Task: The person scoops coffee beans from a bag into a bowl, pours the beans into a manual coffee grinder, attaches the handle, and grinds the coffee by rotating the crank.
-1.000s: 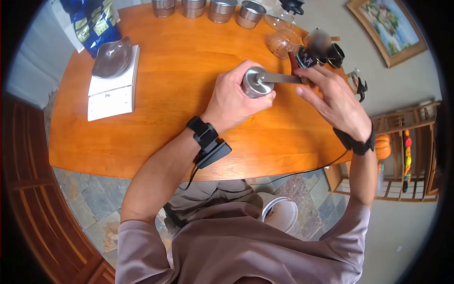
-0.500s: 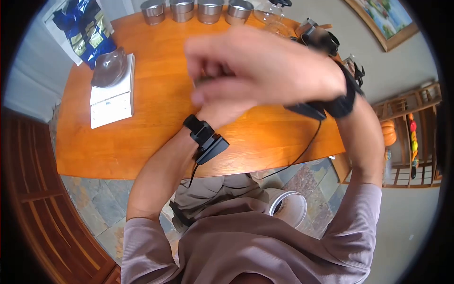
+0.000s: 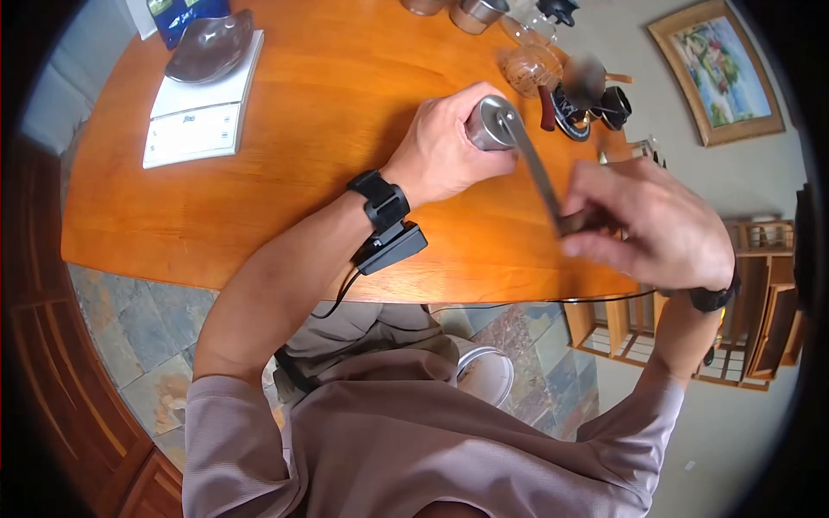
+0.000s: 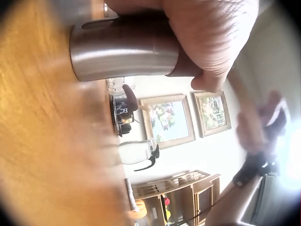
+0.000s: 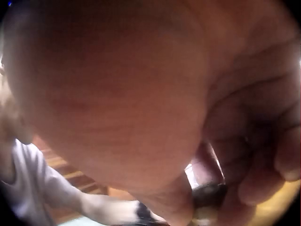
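A brushed-metal hand coffee grinder (image 3: 492,123) stands near the middle of the wooden table. My left hand (image 3: 445,148) wraps round its body, covering most of it in the head view. In the left wrist view the grinder's bare lower cylinder (image 4: 124,55) shows, its base at the tabletop. From the lid, a long flat crank arm (image 3: 535,171) reaches toward the near right. My right hand (image 3: 652,226), slightly blurred, grips the dark knob (image 3: 580,222) at the crank's end. The right wrist view is mostly filled by the palm (image 5: 113,103), with curled fingers (image 5: 263,186) at its right.
At the left, a white scale (image 3: 192,134) bears a dark dish (image 3: 210,50), with a blue bag (image 3: 177,19) behind. Metal cups (image 3: 479,13), a glass vessel (image 3: 531,69) and dark items (image 3: 570,112) stand along the far side. A white bin (image 3: 488,375) is below the near edge.
My right hand has swept over the grinder to the left, then round to the near right, turning the crank. My left hand keeps its grip. The head view has shifted.
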Demonstrator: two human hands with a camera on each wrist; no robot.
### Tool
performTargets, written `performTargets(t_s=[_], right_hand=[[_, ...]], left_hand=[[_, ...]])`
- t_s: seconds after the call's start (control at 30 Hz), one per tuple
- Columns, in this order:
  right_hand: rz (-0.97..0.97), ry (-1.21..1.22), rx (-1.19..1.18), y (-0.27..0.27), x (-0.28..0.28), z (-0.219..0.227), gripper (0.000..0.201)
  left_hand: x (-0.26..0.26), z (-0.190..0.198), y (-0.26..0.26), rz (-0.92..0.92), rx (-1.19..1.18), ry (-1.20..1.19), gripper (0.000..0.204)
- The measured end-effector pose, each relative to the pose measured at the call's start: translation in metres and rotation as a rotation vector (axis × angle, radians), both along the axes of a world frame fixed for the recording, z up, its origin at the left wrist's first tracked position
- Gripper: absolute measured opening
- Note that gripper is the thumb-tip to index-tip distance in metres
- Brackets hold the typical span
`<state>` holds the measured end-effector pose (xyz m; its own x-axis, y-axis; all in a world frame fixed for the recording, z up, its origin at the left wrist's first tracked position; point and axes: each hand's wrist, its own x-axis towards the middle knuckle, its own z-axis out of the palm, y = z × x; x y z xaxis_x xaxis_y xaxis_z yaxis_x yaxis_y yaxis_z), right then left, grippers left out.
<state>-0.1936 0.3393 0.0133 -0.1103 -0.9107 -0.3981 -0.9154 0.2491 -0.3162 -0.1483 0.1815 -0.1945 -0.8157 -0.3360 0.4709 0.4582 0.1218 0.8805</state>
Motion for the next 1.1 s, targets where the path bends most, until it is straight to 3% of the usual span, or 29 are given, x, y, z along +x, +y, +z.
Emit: performTargets(t_s=[0.03,0.1,0.17,0.23,0.3,0.37,0.43,0.5,0.57,0.63,0.7,0.77,0.83,0.93,1.03,1.1], right_hand=[[0.178,-0.113,-0.167,-0.008,0.005,-0.011,0.021],[0.345,-0.102,-0.260,-0.050,0.010,-0.018,0.020],[0.216,-0.198,-0.390,-0.091,-0.007,-0.037,0.020],[0.175,0.035,-0.287,-0.111,-0.030,0.000,0.022],[-0.029,0.212,-0.245,-0.100,-0.056,0.004,0.017],[-0.029,0.292,-0.373,-0.052,-0.120,-0.027,0.021],[-0.228,0.187,-0.152,-0.002,-0.101,-0.020,0.019],[-0.213,0.148,0.063,0.012,-0.052,0.004,0.017],[-0.163,0.027,0.110,0.006,-0.004,0.011,0.018],[0.283,-0.062,-0.180,-0.018,0.012,-0.013,0.017],[0.343,-0.112,-0.281,-0.065,0.009,-0.028,0.016],[0.336,0.127,-0.583,-0.114,-0.030,-0.048,0.022],[-0.257,0.142,-0.067,-0.109,-0.016,0.021,0.016],[-0.124,0.385,-0.091,-0.043,-0.093,-0.013,0.013],[0.092,0.544,-0.244,0.029,-0.056,-0.011,0.020],[0.015,0.286,0.185,0.007,-0.006,0.009,0.024]], left_hand=[[0.003,0.001,-0.002,-0.013,-0.011,-0.005,0.031],[0.007,0.009,-0.008,-0.054,-0.051,0.037,0.031],[0.005,0.008,-0.002,-0.071,-0.103,0.023,0.032],[0.008,0.003,0.000,-0.046,-0.147,-0.007,0.034],[0.011,0.004,0.002,-0.020,-0.033,-0.004,0.033],[0.012,0.007,-0.004,-0.042,-0.002,-0.093,0.034],[0.009,0.009,-0.004,-0.013,-0.005,-0.076,0.034],[0.005,0.006,-0.004,-0.005,-0.030,-0.075,0.033],[0.002,0.003,0.000,0.016,-0.008,-0.013,0.033],[0.006,0.007,0.003,0.027,-0.072,-0.034,0.034],[0.007,0.003,0.006,-0.044,-0.058,-0.050,0.036],[0.010,0.002,0.001,-0.119,-0.062,-0.075,0.037],[0.018,0.009,0.001,-0.107,-0.048,-0.101,0.035],[0.013,0.009,0.000,-0.095,0.035,-0.132,0.037],[0.012,0.010,0.000,-0.089,-0.019,-0.106,0.038],[0.010,0.006,0.002,-0.074,-0.008,-0.077,0.037]])
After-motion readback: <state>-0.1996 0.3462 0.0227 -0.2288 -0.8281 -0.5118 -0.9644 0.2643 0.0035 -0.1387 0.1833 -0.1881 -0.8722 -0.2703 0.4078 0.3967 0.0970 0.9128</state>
